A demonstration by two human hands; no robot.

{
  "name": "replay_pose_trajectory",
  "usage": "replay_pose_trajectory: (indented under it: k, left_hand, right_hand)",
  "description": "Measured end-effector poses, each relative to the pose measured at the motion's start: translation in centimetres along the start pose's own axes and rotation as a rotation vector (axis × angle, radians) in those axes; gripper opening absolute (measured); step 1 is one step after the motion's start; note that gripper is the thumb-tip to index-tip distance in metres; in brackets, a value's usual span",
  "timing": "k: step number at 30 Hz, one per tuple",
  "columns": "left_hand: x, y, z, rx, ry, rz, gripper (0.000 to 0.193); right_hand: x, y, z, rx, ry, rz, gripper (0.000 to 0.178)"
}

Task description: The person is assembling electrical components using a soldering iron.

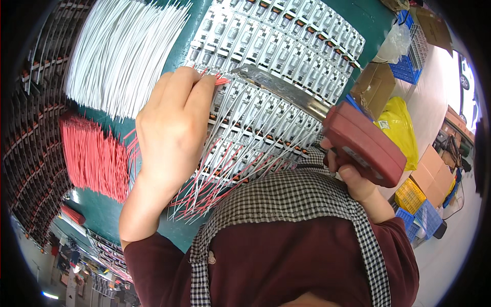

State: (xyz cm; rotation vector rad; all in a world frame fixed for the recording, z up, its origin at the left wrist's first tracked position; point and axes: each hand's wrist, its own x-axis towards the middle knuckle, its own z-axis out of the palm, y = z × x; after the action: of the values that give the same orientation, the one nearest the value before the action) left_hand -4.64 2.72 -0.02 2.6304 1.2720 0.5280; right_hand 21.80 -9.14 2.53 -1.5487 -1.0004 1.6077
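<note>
Red wires (222, 81) sit over the boards (286, 53), pinched by the left hand (171, 120); they look light, bendy and smooth, probably best gripped near their ends. The right hand (353, 176) wraps the gun (365, 146), hard, boxy, maroon, its metal tip near those wires. Thin, straight white wires (120, 56) cover part of the green tabletop (105, 207).

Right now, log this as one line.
left fingers: pinching red wires over component boards | right fingers: gripping red-handled tool, tip near wires | white wires: left of boards | red bundle: below white wires
</note>
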Motion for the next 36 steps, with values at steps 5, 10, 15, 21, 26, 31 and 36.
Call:
replay_pose_trajectory:
  k: [5, 10, 15, 21, 26, 31, 36]
  left_hand:
    - [0.0, 0.0, 0.1, -0.004, -0.013, 0.009, 0.026]
    - [-0.1, -0.2, 0.3, -0.038, 0.007, 0.020, 0.027]
    - [-0.1, -0.1, 0.1, -0.026, -0.001, 0.015, 0.027]
    - [0.0, -0.2, 0.1, -0.037, 0.003, 0.029, 0.026]
    - [0.1, -0.1, 0.1, -0.021, -0.008, 0.035, 0.026]
    - [0.0, 0.0, 0.2, 0.014, 0.003, 0.037, 0.026]
    - [-0.1, 0.0, 0.2, 0.005, 0.010, 0.026, 0.025]
  right_hand:
    - [0.4, 0.3, -0.2, -0.257, -0.044, -0.063, 0.054]
    - [1.3, 0.1, 0.9, -0.169, -0.060, -0.060, 0.054]
    - [1.6, -0.1, 1.3, -0.102, -0.071, -0.056, 0.055]
    - [1.5, -0.2, 1.1, -0.022, -0.108, -0.055, 0.065]
    - [0.9, -0.1, 0.7, -0.096, -0.122, -0.004, 0.064]
    - [0.9, -0.2, 0.7, -0.080, -0.104, -0.023, 0.063]
    - [0.8, -0.2, 0.6, -0.061, -0.082, -0.042, 0.063]
